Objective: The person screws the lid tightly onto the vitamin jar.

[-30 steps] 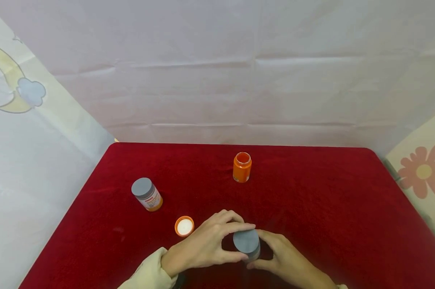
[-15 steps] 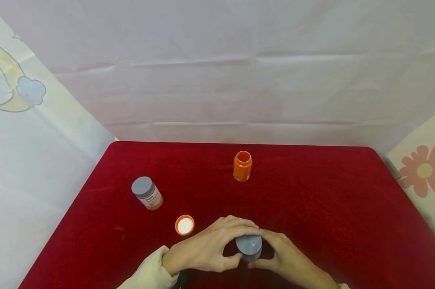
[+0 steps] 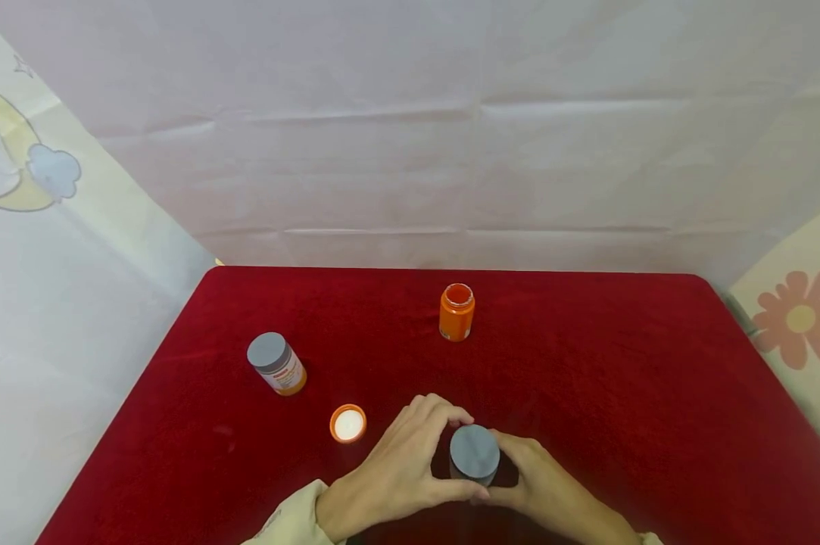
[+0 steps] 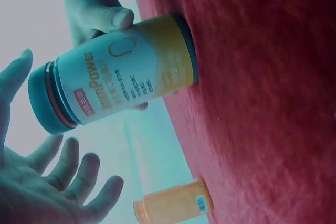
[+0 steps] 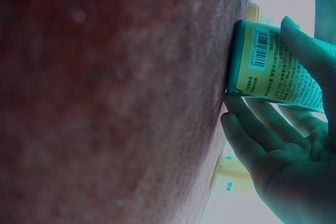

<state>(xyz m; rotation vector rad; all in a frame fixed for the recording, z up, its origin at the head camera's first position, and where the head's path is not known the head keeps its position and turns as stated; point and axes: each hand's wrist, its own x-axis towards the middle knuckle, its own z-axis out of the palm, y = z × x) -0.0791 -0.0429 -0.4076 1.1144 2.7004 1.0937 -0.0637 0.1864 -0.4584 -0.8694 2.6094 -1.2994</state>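
A supplement bottle [image 4: 123, 66] with a grey screw lid [image 3: 474, 452] stands on the red cloth near the front, its white and yellow label facing the left wrist camera. My right hand [image 3: 553, 484] grips the bottle's body, thumb on the near side and fingers behind. Around the lid, my left hand [image 3: 406, 469] is spread in a loose arch. In the left wrist view a gap shows between its fingers [image 4: 90, 167] and the lid, and its thumb also stands off the rim.
An uncapped orange bottle [image 3: 456, 314] stands toward the back of the red table [image 3: 587, 363]. Its likely match, an orange cap [image 3: 348, 424] with white inside up, lies left of my left hand. A second grey-lidded bottle [image 3: 278, 365] stands at left.
My left fingers have moved from the lid's edge, where they held it, into a wider spread. The grey-lidded bottle has shifted slightly right, with my right hand still on it.
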